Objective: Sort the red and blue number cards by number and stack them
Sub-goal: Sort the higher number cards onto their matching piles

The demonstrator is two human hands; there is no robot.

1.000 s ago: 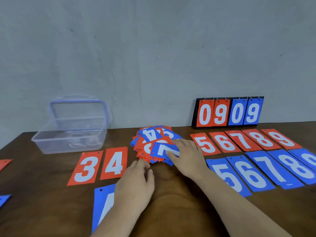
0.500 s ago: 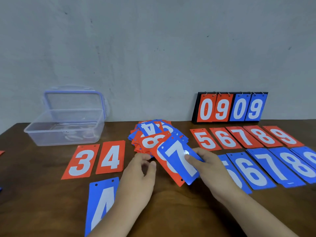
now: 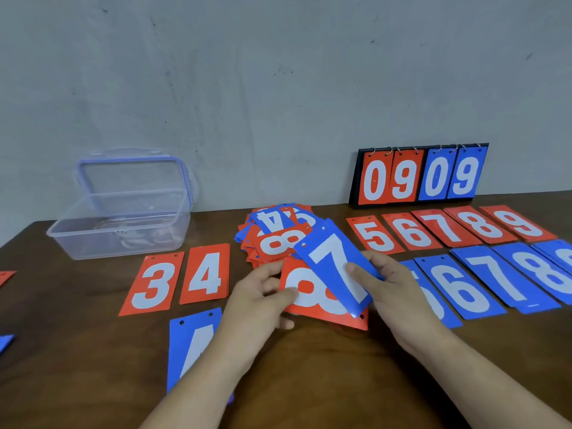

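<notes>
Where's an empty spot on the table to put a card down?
Bare tabletop lies in front of the plastic box, left of the red 3. More lies between the two arms, nearer than the red 8 in the left hand and blue 7 in the right hand. The right side is crowded with two card rows; the loose pile fills the middle.

Bare tabletop (image 3: 325, 382) at near centre allows passage; plastic box (image 3: 120, 230) blocks left rear, flip scoreboard (image 3: 402, 181) right rear, card pile (image 3: 272, 243) centre
</notes>
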